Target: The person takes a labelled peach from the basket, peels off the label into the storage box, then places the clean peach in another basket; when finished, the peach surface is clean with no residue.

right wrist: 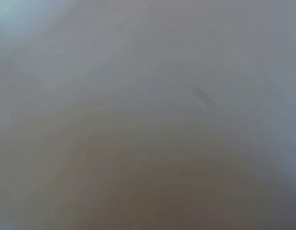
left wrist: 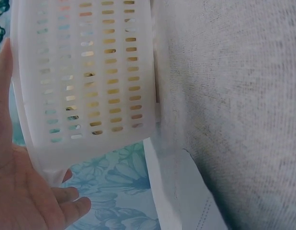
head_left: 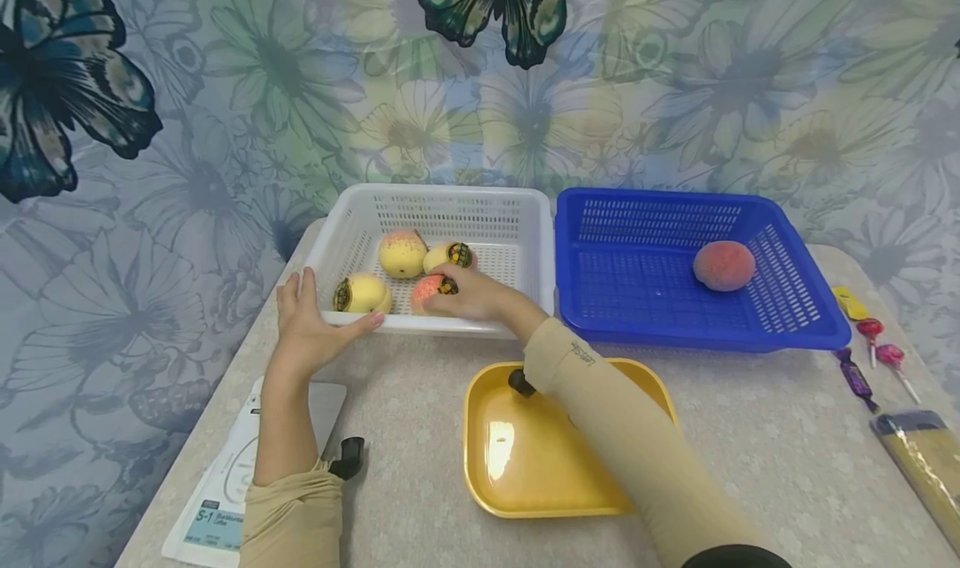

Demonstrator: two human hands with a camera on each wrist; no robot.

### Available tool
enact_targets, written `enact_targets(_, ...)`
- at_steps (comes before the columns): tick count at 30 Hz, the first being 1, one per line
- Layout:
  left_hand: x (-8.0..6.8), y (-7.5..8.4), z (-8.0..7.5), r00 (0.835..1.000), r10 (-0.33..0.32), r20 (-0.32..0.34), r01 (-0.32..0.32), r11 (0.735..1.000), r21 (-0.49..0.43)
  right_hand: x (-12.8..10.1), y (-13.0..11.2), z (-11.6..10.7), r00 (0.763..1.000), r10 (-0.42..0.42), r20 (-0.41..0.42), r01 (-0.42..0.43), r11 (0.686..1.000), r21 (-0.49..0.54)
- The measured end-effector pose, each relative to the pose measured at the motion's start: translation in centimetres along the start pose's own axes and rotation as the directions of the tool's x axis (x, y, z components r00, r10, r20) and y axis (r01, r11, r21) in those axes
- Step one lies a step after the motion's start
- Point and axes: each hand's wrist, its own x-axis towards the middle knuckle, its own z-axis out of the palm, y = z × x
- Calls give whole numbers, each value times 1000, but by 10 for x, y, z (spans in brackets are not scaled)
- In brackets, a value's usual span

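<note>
Peaches lay in the white basket (head_left: 525,218) at the back of the table (head_left: 750,401): three yellowish ones and a redder peach (head_left: 423,291) near the front wall. The right hand (head_left: 472,295) reached over that front wall and curled its fingers round the redder peach, which rested on the basket floor. The left hand (head_left: 307,326) lay at the basket's front left corner, fingers straight, thumb stretched along the front rim; the left wrist view showed the palm (left wrist: 23,191) against the basket's slotted wall. The right wrist view was only a grey blur. Just right of the white basket stood a blue basket (head_left: 795,322) holding one reddish peach (head_left: 723,265). A yellow tray (head_left: 525,459) sat in front, under the right forearm.
</note>
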Motion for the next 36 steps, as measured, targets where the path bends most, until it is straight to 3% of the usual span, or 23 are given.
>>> enact_targets(5,0,0,1,1000,-11,-3,11,1000,14,-6,-3,-3,999,-27,-46,26,999,-20)
enact_targets(13,0,-3,1,1000,5,-3,-5,1000,8,-20,-8,-13,969,-187,-162,184,982,-30)
enact_targets(25,3,-3,3,1000,11,-14,-11,1000,7,-67,-14,-44,931,-238,-275,250,968,8)
enact_targets(36,3,-4,3,999,18,-30,-17,1000,4,-108,-17,-60,889,-320,-328,306,947,-94)
